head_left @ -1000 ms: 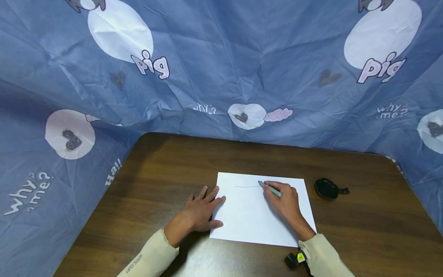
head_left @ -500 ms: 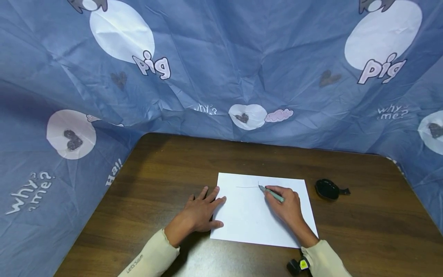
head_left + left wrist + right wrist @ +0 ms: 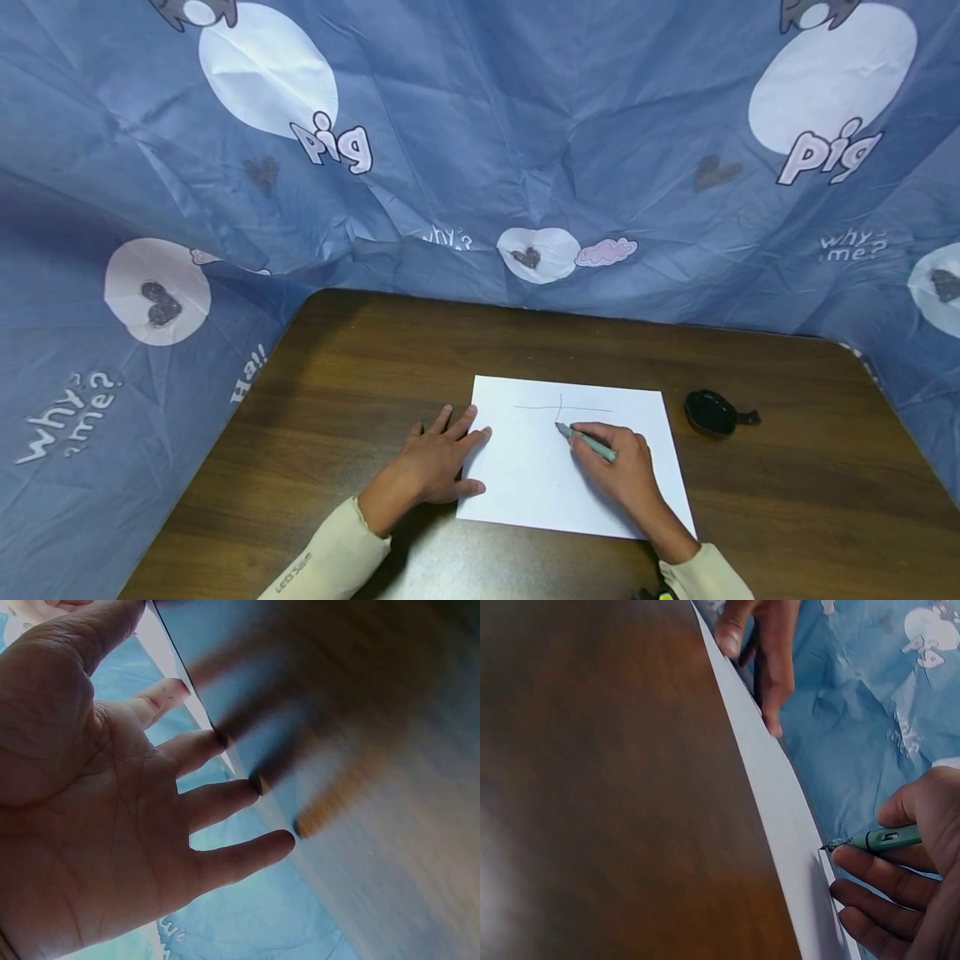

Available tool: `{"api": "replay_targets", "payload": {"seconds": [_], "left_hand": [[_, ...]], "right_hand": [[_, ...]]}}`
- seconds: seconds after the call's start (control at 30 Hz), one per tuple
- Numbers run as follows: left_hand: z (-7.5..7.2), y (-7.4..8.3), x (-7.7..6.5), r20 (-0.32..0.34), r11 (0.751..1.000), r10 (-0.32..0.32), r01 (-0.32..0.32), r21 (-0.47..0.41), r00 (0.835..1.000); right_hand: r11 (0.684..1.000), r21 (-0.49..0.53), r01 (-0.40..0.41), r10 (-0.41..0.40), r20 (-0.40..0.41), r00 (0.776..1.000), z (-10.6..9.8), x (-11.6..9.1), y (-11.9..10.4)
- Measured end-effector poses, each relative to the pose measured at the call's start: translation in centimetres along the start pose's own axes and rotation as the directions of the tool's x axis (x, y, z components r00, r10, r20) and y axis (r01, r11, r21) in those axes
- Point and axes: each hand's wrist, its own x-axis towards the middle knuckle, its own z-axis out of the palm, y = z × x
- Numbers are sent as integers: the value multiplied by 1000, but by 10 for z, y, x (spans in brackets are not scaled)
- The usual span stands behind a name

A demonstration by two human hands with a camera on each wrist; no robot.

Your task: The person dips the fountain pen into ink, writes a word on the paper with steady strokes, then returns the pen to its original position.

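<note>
A white sheet of paper (image 3: 525, 483) lies on the table, bearing a thin drawn cross (image 3: 560, 407): one level line and one upright stroke. My right hand (image 3: 618, 467) pinches a green pen (image 3: 597, 447) between thumb and fingers, tip at the lower end of the upright stroke. In the right wrist view the pen (image 3: 894, 838) shows a small window in its barrel, and its dark tip meets the paper. My left hand (image 3: 431, 462) rests with spread fingers over the sheet's left edge. In the left wrist view its palm (image 3: 120, 817) and outstretched fingers show.
To the right of the paper sits a small black pan-shaped dish (image 3: 711, 413), its handle pointing right. The brown wooden table (image 3: 360, 350) has a blue printed cloth (image 3: 450, 150) hanging behind it and at its sides. A black device (image 3: 654, 594) shows by my right wrist.
My right hand has moved down the sheet with the pen, lengthening the upright stroke across the level line. The level line's right part has come into view. My left hand stays put.
</note>
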Motion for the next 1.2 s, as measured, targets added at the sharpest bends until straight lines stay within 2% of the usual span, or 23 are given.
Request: {"api": "replay_targets", "payload": {"seconds": [0.47,0.83,1.2], "left_hand": [[0,1,0,6,1000,-12,12,3,1000],[-3,4,-1,-12,1000,-19,20,25,1000],[-2,2,-1,-12,1000,-18,18,6,1000]], "right_hand": [[996,5,88,-88,51,995,11,-22,-14],[983,48,178,-183,159,970,27,-40,-31],[985,44,165,-170,157,973,30,-42,-34]]}}
